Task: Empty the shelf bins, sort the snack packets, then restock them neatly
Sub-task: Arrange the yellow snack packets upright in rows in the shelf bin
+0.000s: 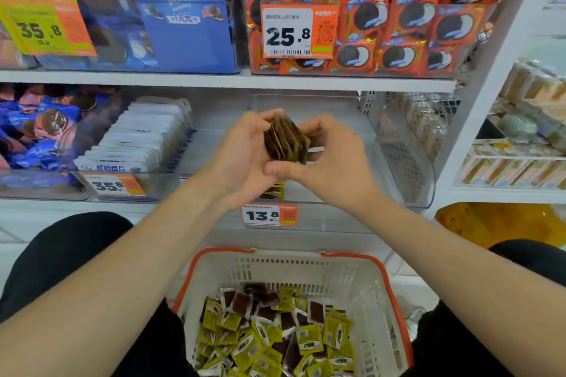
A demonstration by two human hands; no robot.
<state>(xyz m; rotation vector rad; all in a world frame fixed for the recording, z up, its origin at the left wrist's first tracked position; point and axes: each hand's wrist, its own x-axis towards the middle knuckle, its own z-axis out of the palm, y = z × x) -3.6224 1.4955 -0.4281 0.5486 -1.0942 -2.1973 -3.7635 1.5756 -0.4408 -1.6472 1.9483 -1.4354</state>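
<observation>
- The left hand (242,156) curls its fingers round a stack of brown packets (286,139).
- The right hand (332,159) grips the same stack from the other side.
- The stack is up in front of the clear bin (352,131) on the middle shelf (196,78).
- Lower down, a white basket (395,291) holds many loose packets (275,330), yellow and brown.

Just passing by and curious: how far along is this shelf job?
Emptying looks done: the clear bin above the 13.8 tag is nearly bare, with a few packets at its front. In hand: the left hand and right hand grip a squared stack of brown packets over it. Left: the basket holds a loose mixed heap of yellow-green and brown packets to sort and restock.
</observation>
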